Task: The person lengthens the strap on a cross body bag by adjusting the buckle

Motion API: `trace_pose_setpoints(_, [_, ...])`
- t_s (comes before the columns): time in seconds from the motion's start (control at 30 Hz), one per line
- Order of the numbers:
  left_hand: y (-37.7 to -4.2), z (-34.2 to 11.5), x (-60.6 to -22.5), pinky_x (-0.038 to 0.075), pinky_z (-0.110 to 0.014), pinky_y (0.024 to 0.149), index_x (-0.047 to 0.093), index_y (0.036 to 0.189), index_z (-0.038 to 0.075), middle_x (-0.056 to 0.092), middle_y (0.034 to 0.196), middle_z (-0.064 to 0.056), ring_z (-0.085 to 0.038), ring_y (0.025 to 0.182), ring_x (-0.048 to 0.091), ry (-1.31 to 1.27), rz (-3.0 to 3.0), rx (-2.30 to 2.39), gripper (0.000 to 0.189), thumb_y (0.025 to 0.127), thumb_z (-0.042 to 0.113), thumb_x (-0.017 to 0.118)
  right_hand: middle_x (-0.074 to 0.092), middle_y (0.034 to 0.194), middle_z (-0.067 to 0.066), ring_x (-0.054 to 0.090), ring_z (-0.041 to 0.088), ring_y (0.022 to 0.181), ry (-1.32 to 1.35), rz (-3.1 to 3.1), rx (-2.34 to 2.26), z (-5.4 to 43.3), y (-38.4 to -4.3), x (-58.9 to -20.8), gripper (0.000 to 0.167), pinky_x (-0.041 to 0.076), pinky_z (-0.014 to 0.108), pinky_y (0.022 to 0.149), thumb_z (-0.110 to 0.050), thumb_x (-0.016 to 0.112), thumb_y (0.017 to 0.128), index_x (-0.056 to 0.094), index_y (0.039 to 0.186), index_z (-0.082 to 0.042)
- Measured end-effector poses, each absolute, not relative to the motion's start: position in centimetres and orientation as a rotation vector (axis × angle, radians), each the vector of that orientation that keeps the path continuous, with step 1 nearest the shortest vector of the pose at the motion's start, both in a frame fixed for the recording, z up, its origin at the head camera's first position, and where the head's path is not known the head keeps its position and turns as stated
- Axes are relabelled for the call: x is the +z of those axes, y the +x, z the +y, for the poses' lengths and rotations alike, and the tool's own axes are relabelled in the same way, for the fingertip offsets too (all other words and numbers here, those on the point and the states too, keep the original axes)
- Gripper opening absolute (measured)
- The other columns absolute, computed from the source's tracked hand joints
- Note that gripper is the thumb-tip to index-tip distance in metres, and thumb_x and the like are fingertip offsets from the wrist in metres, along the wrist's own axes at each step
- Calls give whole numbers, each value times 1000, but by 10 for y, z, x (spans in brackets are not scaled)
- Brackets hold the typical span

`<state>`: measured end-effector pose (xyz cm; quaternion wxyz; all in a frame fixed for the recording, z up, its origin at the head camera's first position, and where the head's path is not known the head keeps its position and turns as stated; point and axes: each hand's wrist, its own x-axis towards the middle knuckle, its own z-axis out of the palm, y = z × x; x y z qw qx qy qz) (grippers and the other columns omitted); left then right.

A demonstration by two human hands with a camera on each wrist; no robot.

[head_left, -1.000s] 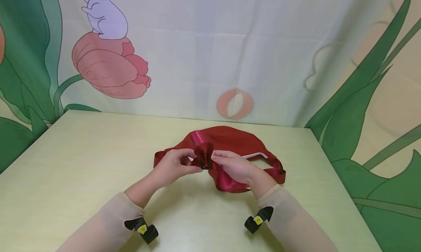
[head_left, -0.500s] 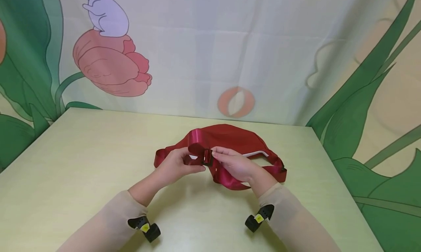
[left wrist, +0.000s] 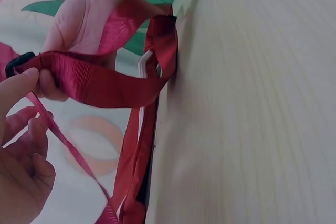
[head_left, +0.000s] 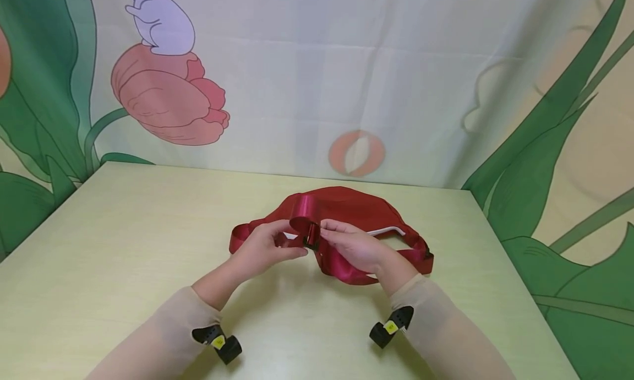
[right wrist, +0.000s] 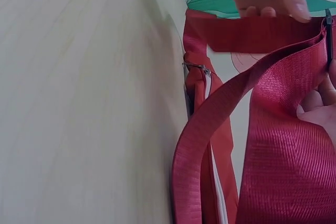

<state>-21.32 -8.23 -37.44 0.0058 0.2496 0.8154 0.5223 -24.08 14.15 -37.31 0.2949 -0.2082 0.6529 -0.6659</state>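
A red waist bag (head_left: 342,204) with a white zip lies toward the back of the table. Its wine-red strap (head_left: 304,208) rises in a loop in front of it and passes through a black slide buckle (left wrist: 20,64). My left hand (head_left: 260,251) pinches the strap just left of the buckle, thumb low and fingers above. From the other side, my right hand (head_left: 353,248) pinches the buckle's edge between thumb and fingers. Below the right hand, a wide strap loop hangs toward the table, as the left wrist view shows. The right fingertips are partly hidden in the right wrist view.
A pale wooden table (head_left: 124,248) carries the bag. Behind it hangs a printed curtain (head_left: 277,93) with flowers and leaves. Black wrist cameras sit at both cuffs. More strap (head_left: 422,261) curves round at the bag's right end.
The buckle has turned between my hands, and the strap loop above it has swung left, then a little back right. Both hands keep almost the same place and hold.
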Motion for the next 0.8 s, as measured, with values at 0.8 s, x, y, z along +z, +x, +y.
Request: trace_pose_setpoints(0.8, [-211, -78, -372, 49, -30, 62, 64, 108, 7, 65, 89, -3, -18, 72, 59, 798, 2471, 1690, 34, 77, 14, 77, 57, 102, 1, 49, 17, 104, -532, 1745, -1796, 141, -240, -371, 11, 33, 32, 96, -11, 45, 98, 56, 101, -14])
